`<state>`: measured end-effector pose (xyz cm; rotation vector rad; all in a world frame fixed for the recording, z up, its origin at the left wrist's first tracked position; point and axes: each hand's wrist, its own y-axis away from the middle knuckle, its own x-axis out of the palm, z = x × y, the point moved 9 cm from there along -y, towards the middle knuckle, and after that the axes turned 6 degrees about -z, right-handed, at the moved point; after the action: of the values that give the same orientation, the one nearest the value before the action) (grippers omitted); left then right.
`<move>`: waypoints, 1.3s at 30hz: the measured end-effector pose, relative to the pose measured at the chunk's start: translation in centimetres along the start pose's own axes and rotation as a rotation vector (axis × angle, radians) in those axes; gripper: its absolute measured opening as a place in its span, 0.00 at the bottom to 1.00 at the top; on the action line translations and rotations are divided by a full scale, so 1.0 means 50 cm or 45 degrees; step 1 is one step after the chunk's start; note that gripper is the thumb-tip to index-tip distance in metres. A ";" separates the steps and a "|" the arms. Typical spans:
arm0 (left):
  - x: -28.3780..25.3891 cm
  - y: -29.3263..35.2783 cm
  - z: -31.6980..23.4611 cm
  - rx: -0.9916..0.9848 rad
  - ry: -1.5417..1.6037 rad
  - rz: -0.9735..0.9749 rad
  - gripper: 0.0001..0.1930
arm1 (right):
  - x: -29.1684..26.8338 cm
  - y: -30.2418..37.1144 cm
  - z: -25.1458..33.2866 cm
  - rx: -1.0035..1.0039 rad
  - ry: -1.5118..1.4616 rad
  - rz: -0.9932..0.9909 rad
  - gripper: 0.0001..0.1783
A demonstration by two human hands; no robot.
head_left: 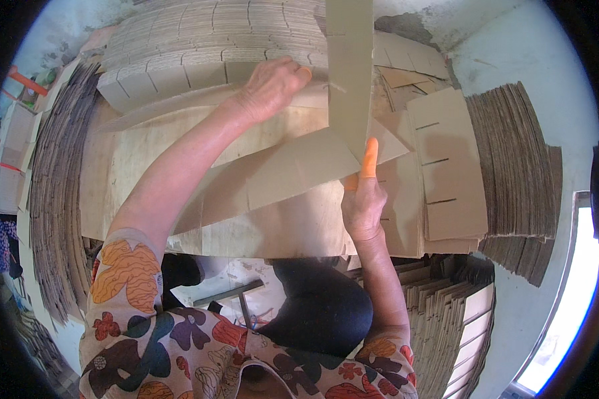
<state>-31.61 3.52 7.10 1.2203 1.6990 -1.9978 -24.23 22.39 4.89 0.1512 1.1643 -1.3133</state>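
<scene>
My right hand (365, 203) grips the lower end of a long cardboard strip (350, 66) that stands up toward the far side. An orange finger cot covers its raised finger. Under that strip, a second cardboard strip (279, 167) slants across the wooden table (136, 159). My left hand (273, 88), with an orange cot on one fingertip, is curled at the front of a big stack of slotted cardboard strips (199, 50). A loose strip (180, 108) bows out from the stack below this hand. Whatever the left fingers hold is hidden.
On the right lies a pile of slotted cardboard pieces (446, 173), with a tall cardboard stack (516, 159) beside the wall. Another tall stack (60, 186) lines the left side. More slotted cardboard (446, 326) stands below the table's right edge, near a black seat (323, 306).
</scene>
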 end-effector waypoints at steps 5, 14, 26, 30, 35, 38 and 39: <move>-0.020 -0.003 -0.027 -0.001 0.060 -0.035 0.04 | 0.000 0.008 -0.018 0.123 0.046 0.094 0.48; -0.086 -0.006 -0.125 0.131 0.298 -0.058 0.06 | 0.019 0.023 -0.037 0.038 0.186 0.109 0.50; -0.027 -0.052 0.090 -0.493 -0.040 0.386 0.17 | 0.002 0.062 -0.007 -0.123 0.103 -0.003 0.44; 0.061 -0.025 0.102 -0.300 -0.205 0.336 0.15 | 0.013 0.064 -0.005 -0.158 0.058 0.000 0.44; 0.082 -0.004 0.110 -0.232 -0.210 0.308 0.10 | 0.009 0.069 0.012 -0.185 0.012 0.018 0.44; 0.061 -0.005 0.100 -0.202 -0.135 0.236 0.05 | 0.005 0.072 0.016 -0.182 0.049 0.023 0.45; 0.049 -0.009 0.093 -0.205 -0.107 0.238 0.04 | 0.005 0.074 0.014 -0.138 0.041 0.051 0.44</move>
<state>-35.43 0.21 5.52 1.1759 1.6074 -1.7433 -20.94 22.97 3.18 0.1165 1.2509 -1.2140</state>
